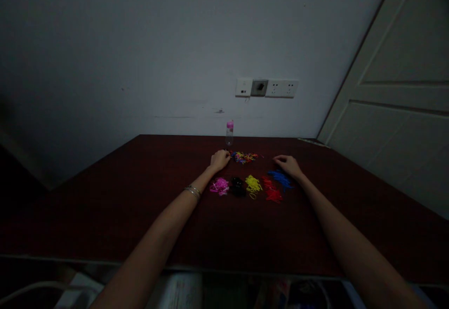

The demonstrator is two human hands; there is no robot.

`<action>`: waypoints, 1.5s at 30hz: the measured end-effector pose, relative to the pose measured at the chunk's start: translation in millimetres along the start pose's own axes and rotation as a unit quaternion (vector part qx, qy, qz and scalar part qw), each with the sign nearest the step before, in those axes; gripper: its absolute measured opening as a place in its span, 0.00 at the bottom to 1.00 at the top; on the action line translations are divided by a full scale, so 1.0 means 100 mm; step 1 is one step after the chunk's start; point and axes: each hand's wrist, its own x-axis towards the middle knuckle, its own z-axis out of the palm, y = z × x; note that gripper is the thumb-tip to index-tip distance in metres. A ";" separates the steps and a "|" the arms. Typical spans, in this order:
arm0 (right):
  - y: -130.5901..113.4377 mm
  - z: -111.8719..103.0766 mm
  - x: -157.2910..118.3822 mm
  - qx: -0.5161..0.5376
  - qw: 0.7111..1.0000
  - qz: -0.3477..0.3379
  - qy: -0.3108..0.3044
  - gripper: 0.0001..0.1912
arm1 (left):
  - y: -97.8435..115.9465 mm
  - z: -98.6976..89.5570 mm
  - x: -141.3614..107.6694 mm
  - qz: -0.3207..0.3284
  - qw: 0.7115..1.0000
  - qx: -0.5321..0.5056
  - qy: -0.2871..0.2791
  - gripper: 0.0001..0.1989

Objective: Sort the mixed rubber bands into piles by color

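Small loops that look like rubber bands lie on the dark red-brown table (115,192). My left hand (220,160) rests at the left edge of a mixed multicoloured pile of rubber bands (243,158). Its fingers are drawn together; whatever they pinch is too small to make out. To the right of that pile, just behind the blue rubber bands (279,178), is my right hand (288,165). Its fingertips are bent together, and any item between them cannot be seen. Nearer me, single-colour piles form a row: pink (220,186), black (238,186), yellow (253,184) and red (271,189).
A clear bottle with a pink cap (229,133) stands behind the mixed pile, close to the wall. Wall sockets (281,88) sit above the table, and a pale door (393,75) is at the right. Various items, including a white box (182,290), lie below the table's front edge.
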 end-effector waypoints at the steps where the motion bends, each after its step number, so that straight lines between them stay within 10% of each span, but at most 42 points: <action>1: 0.00 0.00 0.00 0.000 1.000 0.001 0.001 0.14 | 0.00 0.00 0.00 -0.003 1.000 -0.001 0.001 0.12; 32: 0.01 0.00 0.02 -0.014 1.000 -0.001 0.000 0.13 | -0.12 0.04 0.12 -0.059 0.973 -0.209 0.080 0.10; 45: -0.02 0.00 0.00 -0.014 1.000 0.000 0.010 0.13 | -0.07 -0.17 0.15 0.023 0.967 -0.250 0.030 0.08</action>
